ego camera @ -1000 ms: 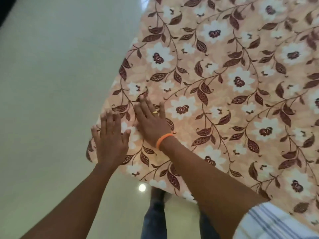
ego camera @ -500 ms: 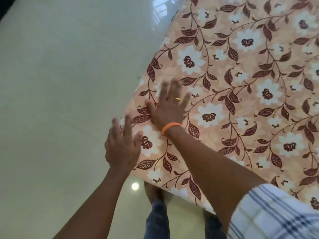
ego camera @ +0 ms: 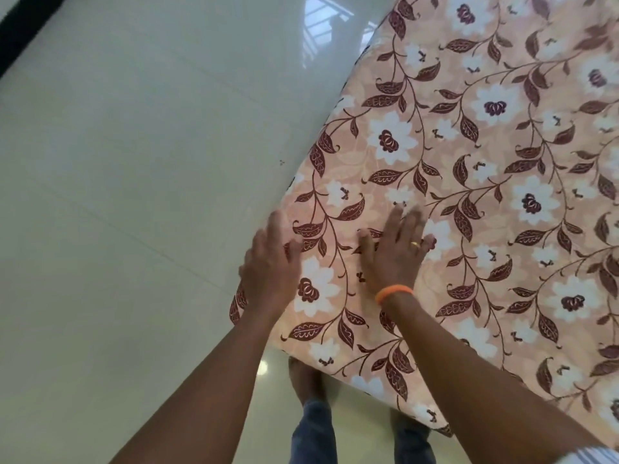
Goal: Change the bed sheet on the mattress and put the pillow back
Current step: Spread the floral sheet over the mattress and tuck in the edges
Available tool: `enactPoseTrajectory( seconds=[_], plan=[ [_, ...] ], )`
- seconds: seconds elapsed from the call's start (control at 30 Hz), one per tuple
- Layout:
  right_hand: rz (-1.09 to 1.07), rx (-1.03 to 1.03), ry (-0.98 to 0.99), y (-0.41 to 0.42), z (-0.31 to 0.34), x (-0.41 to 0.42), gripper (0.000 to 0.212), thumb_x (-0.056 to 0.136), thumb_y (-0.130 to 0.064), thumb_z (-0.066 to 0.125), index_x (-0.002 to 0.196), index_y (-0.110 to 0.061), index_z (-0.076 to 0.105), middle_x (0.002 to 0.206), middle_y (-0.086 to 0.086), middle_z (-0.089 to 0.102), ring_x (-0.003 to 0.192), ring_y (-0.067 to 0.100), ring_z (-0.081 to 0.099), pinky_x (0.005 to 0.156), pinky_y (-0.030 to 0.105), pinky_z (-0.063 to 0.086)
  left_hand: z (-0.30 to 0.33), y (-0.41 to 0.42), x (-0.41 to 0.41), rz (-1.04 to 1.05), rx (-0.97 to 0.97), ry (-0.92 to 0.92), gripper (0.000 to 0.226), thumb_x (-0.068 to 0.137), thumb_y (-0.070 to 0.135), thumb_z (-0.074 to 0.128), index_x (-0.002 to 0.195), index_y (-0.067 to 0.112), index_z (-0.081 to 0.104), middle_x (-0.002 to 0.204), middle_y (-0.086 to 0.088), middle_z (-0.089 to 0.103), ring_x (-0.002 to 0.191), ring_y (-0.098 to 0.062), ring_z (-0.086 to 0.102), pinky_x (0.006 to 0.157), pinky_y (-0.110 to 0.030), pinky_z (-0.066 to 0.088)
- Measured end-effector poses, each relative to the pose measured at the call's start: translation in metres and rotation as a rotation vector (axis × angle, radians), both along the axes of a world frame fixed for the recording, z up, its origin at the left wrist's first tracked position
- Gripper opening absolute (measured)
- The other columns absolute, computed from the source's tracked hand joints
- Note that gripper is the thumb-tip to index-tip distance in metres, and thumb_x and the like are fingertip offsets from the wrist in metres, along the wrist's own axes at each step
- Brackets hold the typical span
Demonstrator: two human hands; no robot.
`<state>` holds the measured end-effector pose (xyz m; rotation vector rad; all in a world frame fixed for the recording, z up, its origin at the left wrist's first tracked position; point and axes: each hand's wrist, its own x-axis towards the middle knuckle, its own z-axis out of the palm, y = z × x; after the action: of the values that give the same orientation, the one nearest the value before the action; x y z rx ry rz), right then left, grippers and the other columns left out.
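Observation:
A peach bed sheet (ego camera: 485,182) printed with white flowers and brown leaves covers the mattress and fills the right side of the view. My right hand (ego camera: 398,249), with a ring and an orange wristband, lies flat on the sheet near its left corner, fingers straight. My left hand (ego camera: 271,266) is at the sheet's left edge with straight fingers, slightly blurred. No pillow is in view.
Glossy pale floor tiles (ego camera: 134,195) spread to the left of the mattress, with a dark strip (ego camera: 23,31) at the top left corner. My feet and jeans (ego camera: 315,423) stand on the floor by the mattress's near corner.
Both hands have slid along the sheet away from me. The left hand has moved up along the mattress's left edge.

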<state>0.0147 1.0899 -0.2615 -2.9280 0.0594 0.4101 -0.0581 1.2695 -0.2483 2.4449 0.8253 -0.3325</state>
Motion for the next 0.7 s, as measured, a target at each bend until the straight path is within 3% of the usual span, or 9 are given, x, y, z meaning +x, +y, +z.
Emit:
enactPoseTrajectory(
  seconds=[0.07,0.1,0.23,0.33,0.4,0.47,0.53,0.6,0.7],
  plan=[
    [0.148,-0.044,0.006,0.014,-0.005,-0.021,0.082,0.094,-0.063,0.013,0.154,-0.009,-0.003,0.16,0.02,-0.01,0.148,0.034,-0.011,0.117,0.061,0.002,0.005,0.014,-0.004,0.262,-0.124,0.11,0.066,0.1,0.059,0.02,0.131,0.012,0.054,0.123,-0.015,0.063,0.108,-0.034,0.059,0.083,-0.04,0.043],
    [0.236,-0.049,0.006,0.027,-0.005,-0.031,0.082,0.095,-0.062,0.012,0.154,-0.008,-0.005,0.16,0.02,-0.012,0.148,0.034,-0.012,0.117,0.06,-0.001,0.007,0.02,-0.007,0.345,-0.186,0.151,0.071,0.101,0.058,0.015,0.126,0.009,0.06,0.121,-0.017,0.065,0.11,-0.036,0.059,0.087,-0.041,0.043],
    [0.57,-0.022,0.008,0.079,0.003,-0.064,0.078,0.097,-0.058,0.019,0.155,-0.008,0.005,0.161,0.019,-0.009,0.148,0.035,-0.012,0.116,0.063,-0.002,0.001,0.039,-0.028,0.48,-0.472,0.252,0.081,0.095,0.07,0.013,0.132,0.015,0.06,0.132,-0.017,0.061,0.122,-0.035,0.056,0.106,-0.047,0.042],
    [0.787,0.137,0.054,0.097,0.012,-0.075,0.06,0.101,-0.042,0.03,0.151,-0.009,0.027,0.161,0.018,0.008,0.149,0.034,0.0,0.115,0.062,0.009,-0.002,0.051,-0.041,0.629,-0.822,0.33,0.082,0.09,0.078,0.012,0.119,0.024,0.067,0.118,-0.013,0.069,0.106,-0.029,0.065,0.101,-0.049,0.048],
    [0.89,0.332,0.045,0.094,0.023,-0.077,0.045,0.099,-0.03,0.038,0.138,-0.01,0.048,0.156,0.016,0.03,0.147,0.032,0.019,0.116,0.057,0.018,-0.004,0.057,-0.054,0.718,-0.949,0.462,0.086,0.087,0.082,0.006,0.114,0.027,0.066,0.113,-0.01,0.07,0.109,-0.03,0.06,0.107,-0.051,0.037],
    [0.782,0.449,-0.011,0.077,0.033,-0.073,0.04,0.097,-0.026,0.042,0.132,-0.009,0.053,0.151,0.014,0.038,0.144,0.03,0.027,0.119,0.05,0.02,-0.008,0.053,-0.066,0.827,-0.805,0.504,0.086,0.091,0.077,0.011,0.122,0.016,0.062,0.124,-0.015,0.063,0.12,-0.036,0.051,0.111,-0.052,0.029],
    [0.495,0.453,-0.077,0.052,0.036,-0.065,0.044,0.095,-0.029,0.045,0.135,-0.01,0.047,0.152,0.012,0.034,0.145,0.026,0.024,0.12,0.047,0.02,-0.01,0.042,-0.076,0.869,-0.368,0.344,0.074,0.099,0.062,0.027,0.132,0.001,0.053,0.137,-0.024,0.052,0.127,-0.042,0.047,0.109,-0.051,0.036],
    [0.186,0.331,-0.095,0.013,0.032,-0.059,0.056,0.095,-0.038,0.043,0.143,-0.011,0.036,0.156,0.012,0.024,0.147,0.027,0.016,0.119,0.05,0.018,0.003,0.024,-0.08,0.641,-0.006,0.091,0.059,0.101,0.043,0.038,0.138,-0.002,0.045,0.144,-0.027,0.043,0.133,-0.043,0.04,0.109,-0.051,0.033],
    [-0.063,0.054,0.029,-0.037,0.02,-0.072,0.08,0.093,-0.06,0.023,0.153,-0.009,0.009,0.161,0.018,0.002,0.149,0.033,0.0,0.117,0.06,0.013,0.02,-0.014,-0.078,0.071,0.077,-0.195,0.054,0.099,0.034,0.04,0.144,0.005,0.038,0.153,-0.02,0.035,0.143,-0.036,0.029,0.116,-0.048,0.025]
  ],
)
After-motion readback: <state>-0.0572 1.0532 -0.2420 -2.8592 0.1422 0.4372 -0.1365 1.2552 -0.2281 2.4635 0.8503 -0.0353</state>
